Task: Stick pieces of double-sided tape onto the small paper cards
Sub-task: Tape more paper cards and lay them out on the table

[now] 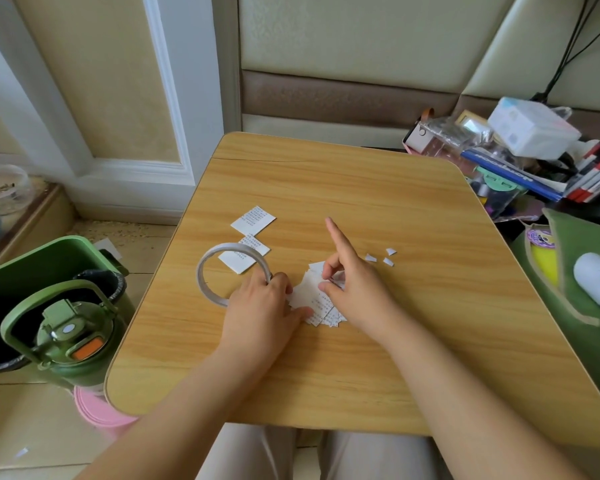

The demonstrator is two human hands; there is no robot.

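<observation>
Clearly the job is only partly done. Two small paper cards [253,220] lie corner to corner left of the table's [413,209] middle, set apart from the rest as if already handled, though whether tape sits on them cannot be told. A loose pile of cards [314,299] lies near the middle, a little toward the near edge, apparently still to be taped. The left hand [262,306] curls its fingers round the near side of the tape roll [231,275], which overlaps the nearer of the two cards, while its thumb rests on the pile's edge. The right hand [350,282] pinches something small over the pile with thumb and middle fingers, forefinger sticking straight out; probably a tape piece, but it is too small to tell. Three tiny white scraps [383,257] lie just right of that hand.
</observation>
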